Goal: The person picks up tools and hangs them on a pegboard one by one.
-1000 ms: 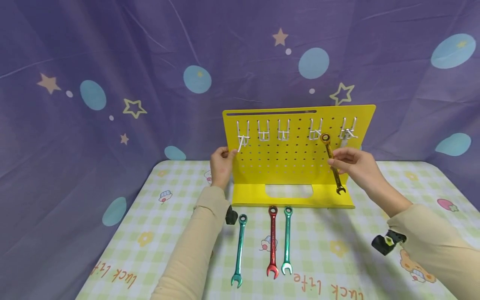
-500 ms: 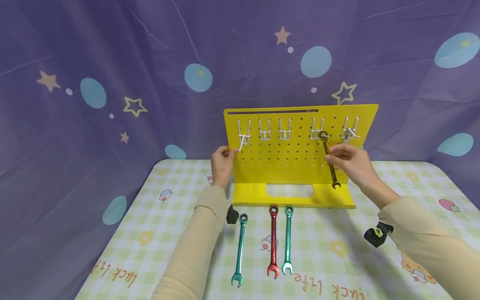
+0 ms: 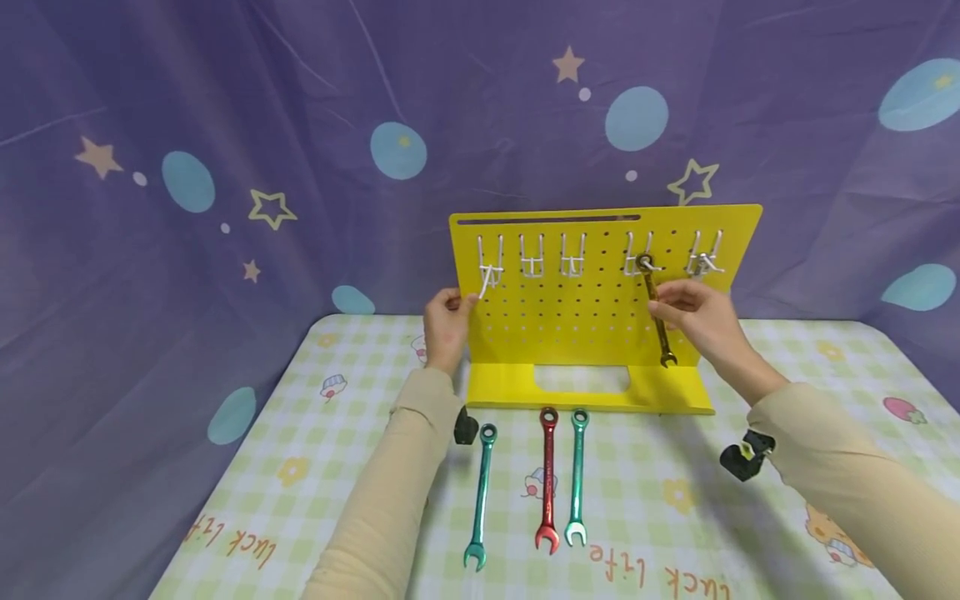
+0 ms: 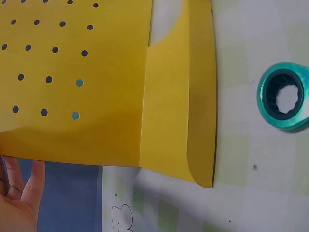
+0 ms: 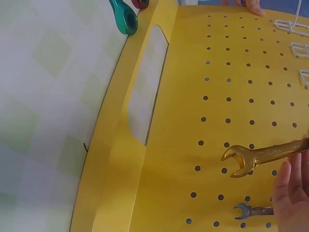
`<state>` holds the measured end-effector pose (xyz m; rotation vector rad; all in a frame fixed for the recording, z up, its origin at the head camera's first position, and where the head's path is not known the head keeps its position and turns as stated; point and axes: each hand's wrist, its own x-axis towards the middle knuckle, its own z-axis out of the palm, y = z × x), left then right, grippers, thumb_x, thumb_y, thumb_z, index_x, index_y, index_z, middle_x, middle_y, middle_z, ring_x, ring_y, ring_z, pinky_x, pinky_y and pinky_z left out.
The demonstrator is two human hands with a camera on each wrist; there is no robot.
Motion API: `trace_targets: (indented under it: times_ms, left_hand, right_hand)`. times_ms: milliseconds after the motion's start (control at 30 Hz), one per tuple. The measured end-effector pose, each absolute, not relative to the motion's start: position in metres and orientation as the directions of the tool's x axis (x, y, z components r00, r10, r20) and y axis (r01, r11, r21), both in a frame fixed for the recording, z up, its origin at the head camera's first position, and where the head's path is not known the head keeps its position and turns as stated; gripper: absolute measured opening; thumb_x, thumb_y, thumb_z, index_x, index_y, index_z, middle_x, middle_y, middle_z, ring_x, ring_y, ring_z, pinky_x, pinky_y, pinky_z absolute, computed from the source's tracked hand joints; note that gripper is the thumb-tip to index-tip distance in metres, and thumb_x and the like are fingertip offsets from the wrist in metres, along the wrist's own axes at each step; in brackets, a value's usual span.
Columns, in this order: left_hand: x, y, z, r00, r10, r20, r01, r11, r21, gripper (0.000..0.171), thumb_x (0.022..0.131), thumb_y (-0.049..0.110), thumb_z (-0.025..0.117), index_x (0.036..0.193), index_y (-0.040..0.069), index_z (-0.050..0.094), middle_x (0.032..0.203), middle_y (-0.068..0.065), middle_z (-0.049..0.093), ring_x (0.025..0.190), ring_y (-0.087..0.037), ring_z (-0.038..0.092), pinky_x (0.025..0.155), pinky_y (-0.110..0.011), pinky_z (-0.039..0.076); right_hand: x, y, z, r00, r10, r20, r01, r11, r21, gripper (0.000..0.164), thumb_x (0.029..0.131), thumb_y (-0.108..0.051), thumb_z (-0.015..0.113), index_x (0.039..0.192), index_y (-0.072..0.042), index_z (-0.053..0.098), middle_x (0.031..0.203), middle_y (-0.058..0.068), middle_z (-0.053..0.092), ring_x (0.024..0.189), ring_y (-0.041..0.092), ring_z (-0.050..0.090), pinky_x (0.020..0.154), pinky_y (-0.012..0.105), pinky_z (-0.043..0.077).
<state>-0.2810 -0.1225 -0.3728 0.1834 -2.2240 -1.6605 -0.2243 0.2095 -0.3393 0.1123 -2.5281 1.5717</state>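
Right fingers (image 3: 681, 289) pinching gold wrench (image 5: 273, 153), ring end at white hook (image 3: 628, 250), left fingers (image 4: 35, 186) gripping yellow pegboard (image 3: 555, 304)

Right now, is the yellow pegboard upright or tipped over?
Upright: the yellow pegboard rises from its flat base on the checked tablecloth, with the left hand at its edge.

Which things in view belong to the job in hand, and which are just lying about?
In the job:
gold wrench, in the right hand
yellow pegboard, left hand holding its edge
white hooks
silver wrench at the rightmost hook

Lying about:
red wrench
two green wrenches
Untouched on the tablecloth, though probably meant for the board too.
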Motion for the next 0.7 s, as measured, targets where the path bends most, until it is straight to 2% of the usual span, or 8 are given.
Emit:
trace_targets:
  times_ms: [133, 300, 467, 600, 700]
  left_hand:
    - [-0.2809, -0.1223, -0.3718, -0.929, -0.312, 0.198, 0.101, 0.302, 0.948, 0.032, 0.094, 0.023, 0.068, 0.111, -0.004, 0.066, 0.102, -0.017, 0.064, 0.094, -0.027, 0.060, 0.081, -0.036, 0.052]
    - [-0.2819, -0.1232, -0.3722, -0.923, -0.323, 0.208, 0.103, 0.313, 0.944, 0.030, 0.094, 0.020, 0.069, 0.110, -0.005, 0.067, 0.102, -0.018, 0.065, 0.095, -0.029, 0.060, 0.083, -0.036, 0.052]
    - [-0.2818, -0.1237, -0.3719, -0.920, -0.326, 0.217, 0.113, 0.310, 0.944, 0.028, 0.094, 0.019, 0.069, 0.110, -0.005, 0.067, 0.102, -0.018, 0.064, 0.095, -0.029, 0.060, 0.083, -0.037, 0.052]
    - [-0.2822, -0.1228, -0.3725, -0.916, -0.325, 0.236, 0.131, 0.314, 0.940, 0.028, 0.093, 0.018, 0.071, 0.107, -0.006, 0.067, 0.100, -0.019, 0.066, 0.093, -0.030, 0.061, 0.081, -0.036, 0.052]
    - [-0.2819, -0.1230, -0.3729, -0.913, -0.328, 0.244, 0.135, 0.322, 0.937, 0.027, 0.093, 0.017, 0.071, 0.105, -0.006, 0.067, 0.098, -0.019, 0.066, 0.092, -0.031, 0.062, 0.080, -0.036, 0.052]
  right_hand:
    - [-0.2260, 0.2090, -0.3388, -0.986, 0.022, 0.167, -0.139, 0.452, -0.881, 0.035, 0.096, -0.024, 0.068, 0.118, 0.001, 0.060, 0.093, -0.016, 0.064, 0.084, -0.001, 0.061, 0.072, 0.023, 0.054]
    - [-0.2287, 0.2073, -0.3387, -0.987, 0.022, 0.158, -0.131, 0.450, -0.883, 0.036, 0.096, -0.025, 0.068, 0.120, 0.001, 0.060, 0.094, -0.013, 0.063, 0.085, 0.000, 0.061, 0.073, 0.025, 0.055]
    - [-0.2316, 0.2072, -0.3394, -0.990, 0.008, 0.144, -0.125, 0.453, -0.883, 0.037, 0.096, -0.026, 0.068, 0.121, 0.000, 0.059, 0.094, -0.011, 0.064, 0.085, 0.001, 0.061, 0.070, 0.021, 0.053]
    - [-0.2327, 0.2105, -0.3403, -0.991, -0.015, 0.136, -0.127, 0.464, -0.877, 0.039, 0.096, -0.027, 0.067, 0.122, 0.001, 0.059, 0.100, -0.009, 0.065, 0.087, 0.000, 0.060, 0.072, 0.021, 0.053]
    - [-0.2330, 0.2128, -0.3405, -0.991, -0.037, 0.132, -0.133, 0.476, -0.869, 0.039, 0.097, -0.026, 0.066, 0.125, 0.001, 0.058, 0.108, -0.001, 0.067, 0.087, -0.002, 0.060, 0.073, 0.021, 0.053]
